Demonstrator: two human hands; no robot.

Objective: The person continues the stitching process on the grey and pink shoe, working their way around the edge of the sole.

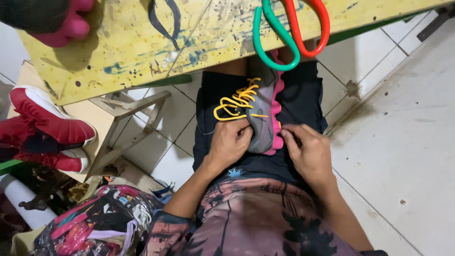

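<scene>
At the far left of the frame, a pair of red high-top shoes with white soles (pixel 45 125) lies on a pale board; below them, at lower left, a clear plastic bag stuffed with coloured fabric scraps (pixel 97 223) sits on the floor. Across the upper frame runs a yellow-painted wooden workbench (pixel 132 42), its surface scratched and blotched with blue and black paint; a pink moulded sole piece (pixel 66 23) rests on its upper-left corner. At centre, a grey fabric sneaker with a pink scalloped sole and loose yellow laces (pixel 258 111) rests on the person's lap against black shorts, which appears to steady it for close handwork. The left hand (pixel 230 144) is closed, fingers curled and pinching the grey upper near the heel. The right hand (pixel 308 151) is partly closed, thumb and fingertips pressed to the pink sole edge, seemingly gripping it. Above, at upper centre-right, scissors with one green and one red plastic loop handle (pixel 289 31) overhang the bench edge within reach. White floor tiles (pixel 403 142), scuffed and stained, fill the right side.
</scene>
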